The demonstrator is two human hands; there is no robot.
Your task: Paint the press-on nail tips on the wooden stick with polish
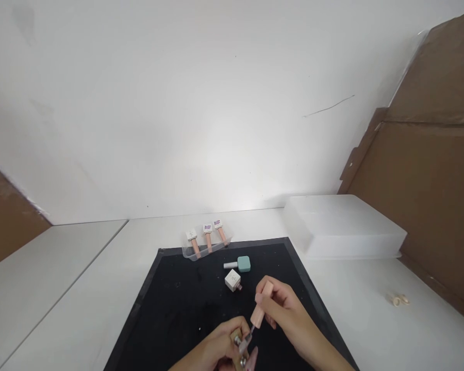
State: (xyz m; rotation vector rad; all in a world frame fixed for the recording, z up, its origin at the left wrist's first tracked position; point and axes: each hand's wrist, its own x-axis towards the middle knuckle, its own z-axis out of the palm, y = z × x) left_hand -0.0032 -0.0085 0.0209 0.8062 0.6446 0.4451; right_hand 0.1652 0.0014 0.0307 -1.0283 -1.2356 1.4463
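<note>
My right hand (276,304) is closed round the long pink cap of a nail polish brush (262,306), tilted with its bristle end down and to the left. The brush tip meets a pale, glossy piece (245,342) at my left hand. My left hand (226,342) is closed on a tan, wooden-looking holder (236,346) with small metal fittings; its lower part is cut off by the frame. Beyond my hands, a square white nail polish bottle (232,280) lies on its side, uncapped, its neck pointing to the lower right.
A mint-green bottle (244,264) with a white cap lies on the black mat (185,293). Behind it, a clear tray (193,256) holds three white bottles with pink caps. A translucent box (351,226) and small beige rings (398,300) are to the right.
</note>
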